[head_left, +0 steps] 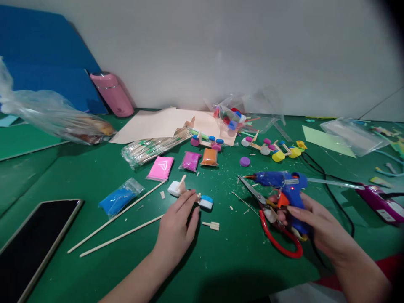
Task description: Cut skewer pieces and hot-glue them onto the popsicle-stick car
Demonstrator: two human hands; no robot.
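My right hand [315,219] is wrapped round the grip of a blue hot glue gun [274,179], whose nozzle points left and whose small red light is lit. A clear glue stick [331,182] runs out of its back. Scissors with red handles [263,219] lie just beneath the gun, partly hidden by it. My left hand [178,219] is closed over a small toy car with white and blue bottle-cap wheels [206,202] and an upright wooden stick piece [181,183]; its middle is hidden under my fingers. Short cut sticks [213,226] lie beside that hand.
Two long wooden sticks [116,216], a phone [38,248] and clay packets, one blue [121,197], lie leftward. Similar cap cars [259,145] stand behind, near a bundle of skewers [158,147]. A black cord [337,198] runs towards a purple power strip [381,204].
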